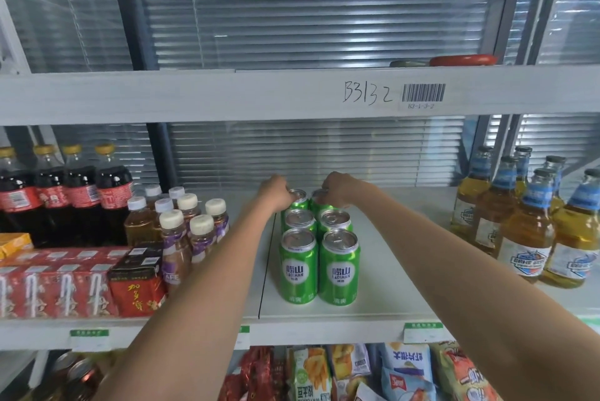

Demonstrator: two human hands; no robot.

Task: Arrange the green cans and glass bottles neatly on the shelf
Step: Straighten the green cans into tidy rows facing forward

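hands (302,189) hiding rear green cans (298,197)

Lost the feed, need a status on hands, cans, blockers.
Left hand and right hand each grip a rear green can. Six cans in two columns. Glass bottles grouped at right, untouched. Nothing in the way.

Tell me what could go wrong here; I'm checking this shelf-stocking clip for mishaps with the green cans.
1. Both forearms reach over the front cans; lowering or pulling back an arm could knock them off the shelf edge.
2. The left hand and right hand each grip a back can by its top; pushing unevenly could skew the two tight columns.
3. The glass bottles stand close beside the right forearm; a sideways swing might topple one.
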